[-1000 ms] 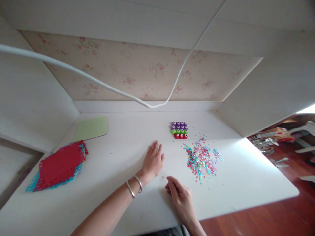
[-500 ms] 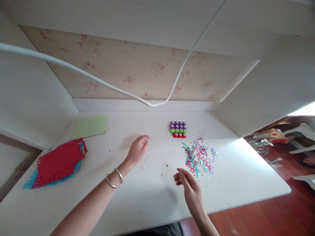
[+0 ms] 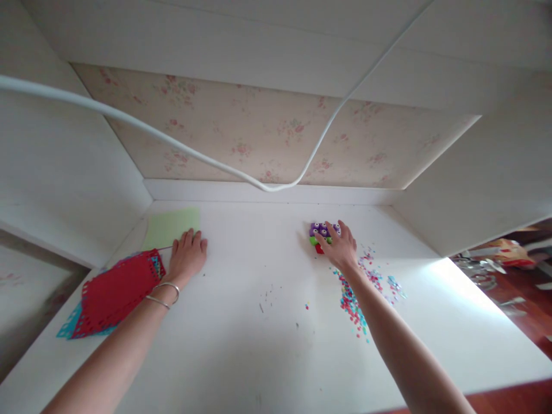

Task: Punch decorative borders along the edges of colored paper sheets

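Note:
My left hand (image 3: 188, 254) lies flat with its fingertips on the near right edge of the pale green paper sheets (image 3: 170, 224). Two silver bangles (image 3: 166, 294) circle that wrist. Just left of it is a stack of red sheets (image 3: 118, 290) with punched edges, blue ones showing beneath. My right hand (image 3: 340, 247), fingers spread, reaches over rows of small purple, green and red pieces (image 3: 318, 232) with white eye-like tops. It covers part of them; whether it presses on them I cannot tell. Below its wrist lies colourful paper confetti (image 3: 351, 305), partly hidden by the forearm.
A white cable (image 3: 185, 148) hangs across the view in front of the flowered wall (image 3: 267, 129). White side panels bound the white table (image 3: 241, 345). Dark specks (image 3: 265, 299) and a few stray dots lie mid-table. Assorted items stand on the red floor at right.
My left hand has moved left from mid-table to the green sheets, its fingers now flat. My right hand has gone forward from the near edge to the eye-topped pieces and spread its fingers.

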Demonstrator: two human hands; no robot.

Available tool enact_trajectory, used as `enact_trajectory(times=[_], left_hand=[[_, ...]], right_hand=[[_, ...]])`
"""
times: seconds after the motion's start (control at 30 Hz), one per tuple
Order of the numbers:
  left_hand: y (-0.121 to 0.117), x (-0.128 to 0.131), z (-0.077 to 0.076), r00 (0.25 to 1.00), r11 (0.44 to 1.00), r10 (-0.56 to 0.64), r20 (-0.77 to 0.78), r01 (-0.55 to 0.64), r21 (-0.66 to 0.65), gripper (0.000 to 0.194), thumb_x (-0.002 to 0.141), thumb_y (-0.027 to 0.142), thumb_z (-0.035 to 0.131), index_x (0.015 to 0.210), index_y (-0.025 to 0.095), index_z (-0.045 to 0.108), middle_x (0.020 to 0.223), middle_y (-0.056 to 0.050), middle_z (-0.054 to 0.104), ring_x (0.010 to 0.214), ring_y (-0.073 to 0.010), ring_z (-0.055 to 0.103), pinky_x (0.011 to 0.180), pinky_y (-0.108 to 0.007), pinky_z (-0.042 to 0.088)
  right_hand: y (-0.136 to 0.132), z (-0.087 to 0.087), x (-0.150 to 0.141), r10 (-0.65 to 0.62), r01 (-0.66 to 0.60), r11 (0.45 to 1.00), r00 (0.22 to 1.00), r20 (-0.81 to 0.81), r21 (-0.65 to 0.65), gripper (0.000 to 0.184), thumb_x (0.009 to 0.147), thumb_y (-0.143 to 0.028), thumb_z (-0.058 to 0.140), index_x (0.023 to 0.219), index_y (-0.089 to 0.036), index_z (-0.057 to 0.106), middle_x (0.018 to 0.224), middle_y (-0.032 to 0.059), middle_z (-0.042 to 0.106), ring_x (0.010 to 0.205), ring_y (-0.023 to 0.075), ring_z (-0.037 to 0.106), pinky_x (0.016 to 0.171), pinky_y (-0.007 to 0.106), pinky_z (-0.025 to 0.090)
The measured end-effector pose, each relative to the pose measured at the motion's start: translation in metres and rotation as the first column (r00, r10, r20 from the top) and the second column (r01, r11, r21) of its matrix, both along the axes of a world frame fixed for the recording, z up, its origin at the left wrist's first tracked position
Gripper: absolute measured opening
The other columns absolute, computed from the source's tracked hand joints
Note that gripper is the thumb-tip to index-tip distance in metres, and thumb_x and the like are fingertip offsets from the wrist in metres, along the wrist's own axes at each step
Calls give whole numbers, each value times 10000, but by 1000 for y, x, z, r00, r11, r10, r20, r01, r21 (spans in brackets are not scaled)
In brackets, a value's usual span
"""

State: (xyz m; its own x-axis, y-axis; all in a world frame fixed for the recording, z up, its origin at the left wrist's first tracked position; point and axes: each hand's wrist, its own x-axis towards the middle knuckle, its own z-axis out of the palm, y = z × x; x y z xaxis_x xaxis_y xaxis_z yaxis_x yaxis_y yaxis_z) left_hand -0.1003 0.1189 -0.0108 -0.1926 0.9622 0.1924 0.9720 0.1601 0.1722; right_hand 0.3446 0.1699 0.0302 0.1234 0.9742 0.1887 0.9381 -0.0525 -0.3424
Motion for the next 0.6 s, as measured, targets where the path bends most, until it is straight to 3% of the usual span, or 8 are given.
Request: enact_trajectory(times=[0.1, 0.27, 0.4, 0.47, 0.53, 0.6], left_hand=[[0, 1, -7, 998, 1000, 11, -56, -11, -2, 529, 967, 332, 256, 1351, 57, 495, 1478, -225, 413, 1371, -349, 363, 1107, -570, 256], [0, 0, -6, 995, 1000, 6, -97, -4, 20, 515, 978, 325, 256, 1340, 62, 511, 1458, -210, 445, 1364, -329, 382, 1115, -540, 266], [-4, 3, 1, 994, 998, 14, -108, -8, 57, 497, 984, 301, 251, 1342, 71, 508, 1499, -205, 391, 1411, -332, 309, 1141, -585, 183], [-7, 13, 6, 995, 995, -60, -83, 67, 74, 495, 983, 273, 248, 1360, 61, 487, 1534, -202, 330, 1444, -329, 237, 1162, -593, 102], [-10, 34, 11, 968, 965, -249, 10, 247, 87, 497, 980, 255, 261, 1375, 34, 466, 1539, -218, 311, 1453, -335, 211, 1173, -589, 62], [-13, 68, 14, 932, 932, -359, 45, 356, 70, 486, 975, 296, 316, 1363, 60, 491, 1514, -189, 378, 1444, -296, 259, 1197, -502, 124]], right_hand=[[15, -16, 0, 10, -7, 998, 999, 50, -67, 686, 873, -709, 366, 1438, -328, 443, 1566, 93, 259, 1426, 401, 178, 1077, 653, 199], [28, -34, 5, 83, -78, 995, 994, 68, -64, 641, 902, -623, 395, 1373, -214, 545, 1431, 133, 464, 1419, 308, 247, 1154, 487, 162], [32, -37, 0, 91, -88, 995, 994, 67, -36, 634, 898, -605, 410, 1363, -199, 555, 1441, 132, 445, 1420, 301, 232, 1160, 464, 151], [33, -39, -5, 88, -87, 996, 995, 56, -19, 647, 891, -611, 416, 1363, -191, 554, 1462, 135, 412, 1420, 301, 225, 1163, 461, 144], [34, -40, -10, 87, -87, 996, 996, 34, -3, 649, 879, -623, 431, 1346, -194, 569, 1466, 130, 407, 1416, 300, 229, 1165, 458, 142], [34, -41, -14, 82, -82, 996, 997, 1, 18, 651, 862, -642, 448, 1336, -214, 575, 1460, 116, 422, 1407, 299, 252, 1161, 455, 165]])
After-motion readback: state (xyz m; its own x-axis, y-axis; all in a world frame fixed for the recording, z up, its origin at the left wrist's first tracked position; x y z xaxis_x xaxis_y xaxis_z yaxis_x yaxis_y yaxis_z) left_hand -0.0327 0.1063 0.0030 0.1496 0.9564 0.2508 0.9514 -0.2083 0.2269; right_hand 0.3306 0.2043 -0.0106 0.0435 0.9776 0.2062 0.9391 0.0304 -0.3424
